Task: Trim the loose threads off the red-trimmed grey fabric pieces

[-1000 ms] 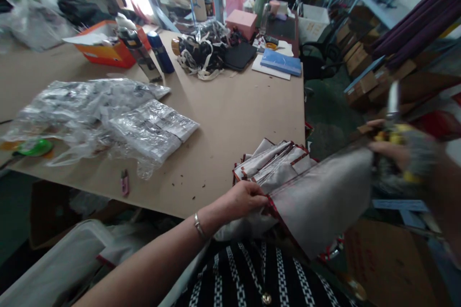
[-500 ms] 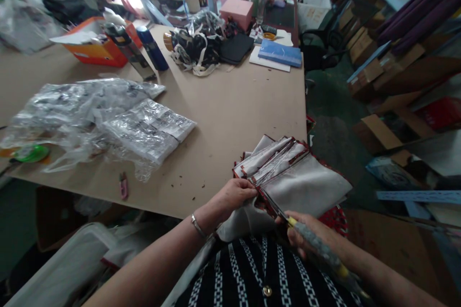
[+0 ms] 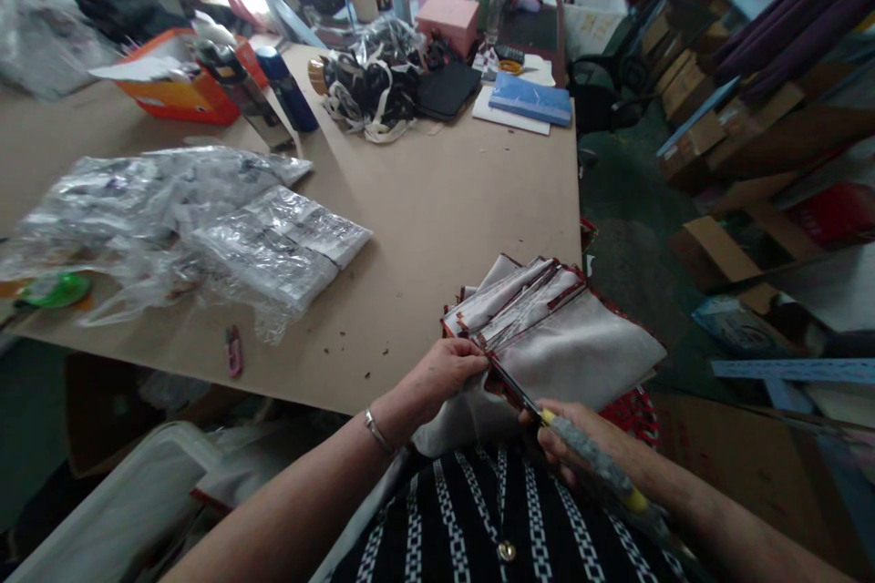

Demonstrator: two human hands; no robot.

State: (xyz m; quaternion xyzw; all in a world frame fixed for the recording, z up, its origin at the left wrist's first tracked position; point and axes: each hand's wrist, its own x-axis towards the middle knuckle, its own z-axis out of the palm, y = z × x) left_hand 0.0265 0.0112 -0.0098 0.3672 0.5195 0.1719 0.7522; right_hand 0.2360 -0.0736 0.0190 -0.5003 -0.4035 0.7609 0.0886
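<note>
A stack of pale grey fabric pieces (image 3: 574, 346) with dark red edges lies fanned over the table's front right corner. My left hand (image 3: 457, 368) is closed on the edge of a fabric piece, thumb and fingers pinched together. My right hand (image 3: 571, 442) is wrapped round a long tool (image 3: 593, 455) with a grey-wrapped handle and yellow bands. Its thin dark metal end points at the fabric edge beside my left fingertips. Whether the tip touches the cloth I cannot tell. The lower part of the held piece hangs against the striped black shirt.
On the tan table (image 3: 437, 219) lie clear plastic packages (image 3: 273, 241), pink thread snips (image 3: 233, 352) and dark scraps. Bottles (image 3: 287, 89), an orange box (image 3: 170, 82) and a blue folder (image 3: 530, 98) stand or lie farther back. Open cartons (image 3: 725, 246) are on the right.
The view shifts very slightly. Both hands, the tool and the fabric keep nearly the same places, with the tool's handle a touch farther left.
</note>
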